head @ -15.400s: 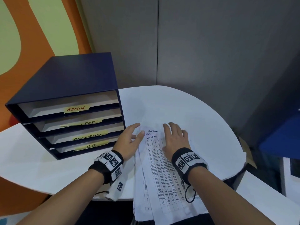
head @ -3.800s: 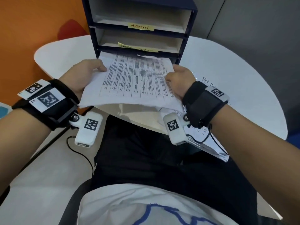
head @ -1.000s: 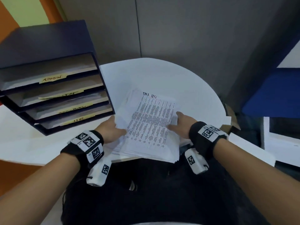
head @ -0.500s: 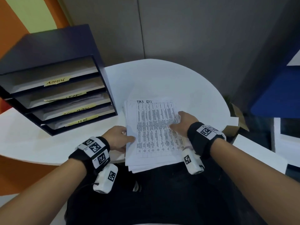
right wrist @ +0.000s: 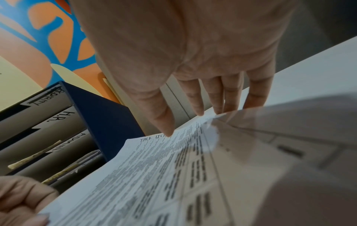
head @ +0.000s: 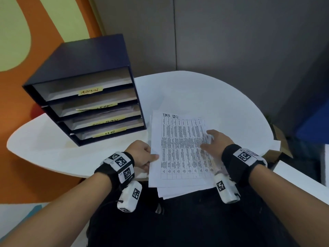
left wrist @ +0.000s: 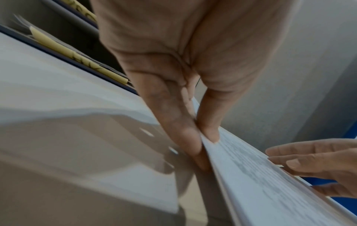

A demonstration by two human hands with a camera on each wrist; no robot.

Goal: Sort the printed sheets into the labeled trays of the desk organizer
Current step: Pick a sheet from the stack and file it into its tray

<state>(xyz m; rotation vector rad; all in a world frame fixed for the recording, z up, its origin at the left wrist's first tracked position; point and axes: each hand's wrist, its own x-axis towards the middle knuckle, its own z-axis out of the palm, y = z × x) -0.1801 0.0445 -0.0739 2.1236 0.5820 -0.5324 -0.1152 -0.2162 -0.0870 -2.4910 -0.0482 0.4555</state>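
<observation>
A dark blue desk organizer [head: 85, 56] stands at the table's left, its trays tagged with yellow labels such as ADMIN [head: 90, 90] and HR [head: 110, 133]. Right of it lies a stack of printed sheets [head: 178, 191], hanging over the table's near edge. The top sheet [head: 179, 148] has a handwritten heading. My left hand [head: 152, 159] pinches its left edge between thumb and forefinger [left wrist: 201, 136]. My right hand [head: 207, 139] holds its curled-up right edge, thumb on the print and fingers behind the paper [right wrist: 185, 122].
The white round table [head: 204, 97] stretches beyond the stack to a grey wall. A brown cardboard box [head: 281, 139] sits past the table's right rim, with a blue block [head: 313, 125] behind it. A white surface [head: 302, 180] lies lower right. My dark-clothed lap is under the stack.
The stack has been squared up on the table. My right fingers have slipped behind the top sheet's right edge and curled it up, and my left hand now pinches its left edge.
</observation>
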